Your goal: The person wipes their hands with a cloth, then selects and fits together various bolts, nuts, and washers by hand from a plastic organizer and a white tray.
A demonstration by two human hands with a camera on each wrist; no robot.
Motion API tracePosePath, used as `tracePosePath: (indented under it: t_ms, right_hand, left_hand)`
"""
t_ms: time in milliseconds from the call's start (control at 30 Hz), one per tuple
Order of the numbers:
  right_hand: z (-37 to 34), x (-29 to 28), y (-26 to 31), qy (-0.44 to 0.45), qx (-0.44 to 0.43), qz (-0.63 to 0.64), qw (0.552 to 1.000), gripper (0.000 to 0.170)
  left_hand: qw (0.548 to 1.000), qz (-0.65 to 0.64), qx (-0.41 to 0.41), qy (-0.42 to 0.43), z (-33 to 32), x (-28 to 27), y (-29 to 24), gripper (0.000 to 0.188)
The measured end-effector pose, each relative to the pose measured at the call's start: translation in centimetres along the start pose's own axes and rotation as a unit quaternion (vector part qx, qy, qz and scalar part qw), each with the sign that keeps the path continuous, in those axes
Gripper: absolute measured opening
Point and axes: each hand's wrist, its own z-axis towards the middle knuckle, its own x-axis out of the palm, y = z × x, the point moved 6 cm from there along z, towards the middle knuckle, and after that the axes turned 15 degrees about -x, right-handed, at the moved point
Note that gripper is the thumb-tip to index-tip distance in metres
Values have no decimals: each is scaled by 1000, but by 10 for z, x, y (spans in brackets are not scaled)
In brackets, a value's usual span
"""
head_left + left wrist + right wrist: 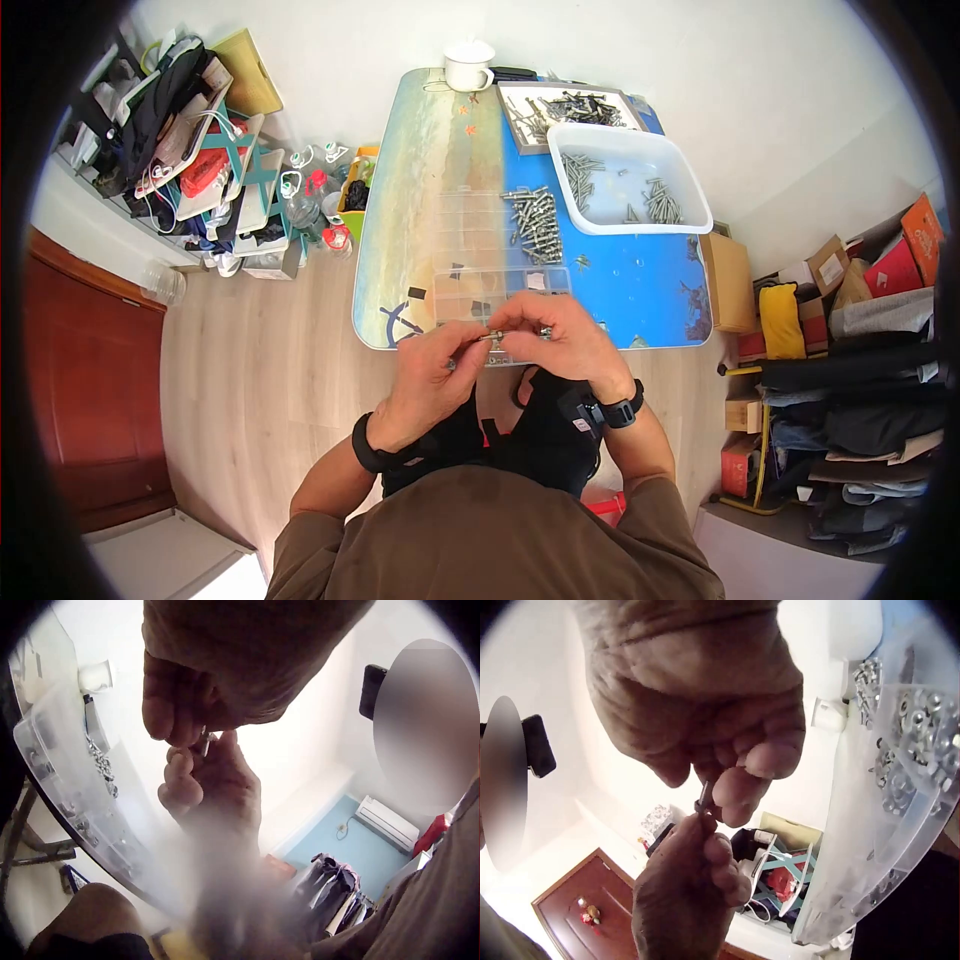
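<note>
Both hands meet above the near edge of the table, over a clear compartment box [455,308]. A small metal bolt [706,793] is held between them, with what looks like a nut or collar on it. The left hand [430,375] pinches one end between thumb and fingers; the right hand [560,340] pinches the other end. In the left wrist view the metal piece [205,742] shows between the fingertips of the left hand [217,675] and the right hand [217,784]. Nuts and other small metal parts [922,727] lie in the box compartments.
Assembled bolts [536,225] lie in rows behind the hands. Further back are a white bin [625,222] with screws, a tray [522,125] of dark and silver screws, and a white mug [468,68]. Shelves stand left; boxes and folded clothes lie right.
</note>
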Motion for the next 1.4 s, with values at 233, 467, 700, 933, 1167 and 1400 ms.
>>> tracePosePath:
  t_ms: [233, 467, 700, 933, 1167, 1400]
  right_hand:
    - [-8, 5, -5, -11, 26, 29, 999, 15]
    - [-12, 6, -8, 28, 19, 16, 999, 14]
    - [-14, 6, -17, -14, 33, 55, 998, 17]
    - [-13, 1, -20, -3, 38, 77, 996, 17]
    - [-13, -2, -24, -14, 59, 73, 995, 18]
    - [-12, -7, -30, 19, 41, 51, 998, 22]
  left_hand:
    - [1000, 0, -26, 12, -3, 3, 5, 12]
    - [1000, 11, -19, 13, -4, 5, -2, 7]
    - [999, -18, -26, 17, -3, 6, 4, 8]
    - [1000, -11, -22, 12, 4, 7, 6, 10]
    - [999, 7, -33, 35, 12, 9, 4, 10]
    - [999, 6, -25, 47, 20, 14, 4, 9]
